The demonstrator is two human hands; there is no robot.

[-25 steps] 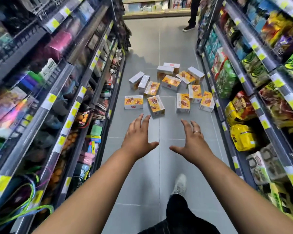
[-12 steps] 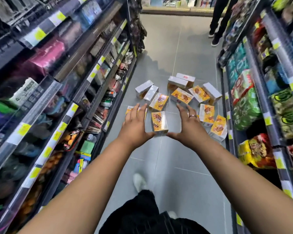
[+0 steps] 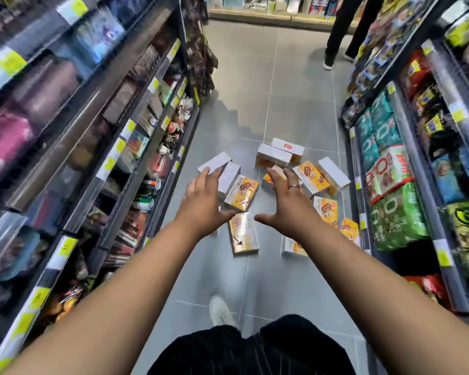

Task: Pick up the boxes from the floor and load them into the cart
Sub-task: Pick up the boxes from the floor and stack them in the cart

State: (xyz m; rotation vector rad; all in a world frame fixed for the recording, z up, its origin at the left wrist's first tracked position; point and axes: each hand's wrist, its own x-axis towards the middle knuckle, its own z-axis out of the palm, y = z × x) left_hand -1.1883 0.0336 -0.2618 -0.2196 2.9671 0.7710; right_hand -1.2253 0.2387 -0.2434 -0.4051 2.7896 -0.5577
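Several orange-and-white boxes lie scattered on the grey tiled aisle floor. The nearest box (image 3: 243, 233) lies flat just below and between my hands; another orange box (image 3: 241, 193) sits between them farther off. White-sided boxes (image 3: 278, 154) are stacked at the back of the pile. My left hand (image 3: 205, 201) and my right hand (image 3: 286, 203) are both stretched forward above the boxes, palms facing each other, fingers spread, holding nothing. A ring shows on my right hand. No cart is in view.
Stocked shelves line both sides of the narrow aisle: the left shelf (image 3: 111, 158) and the right shelf (image 3: 406, 169) with green and red snack bags. A person's legs (image 3: 341, 31) stand at the far end. My own white shoe (image 3: 220, 311) is on the floor below.
I have stepped closer to the pile; the boxes now sit lower and nearer in view. Both hands stay spread and empty, reaching further over the boxes.
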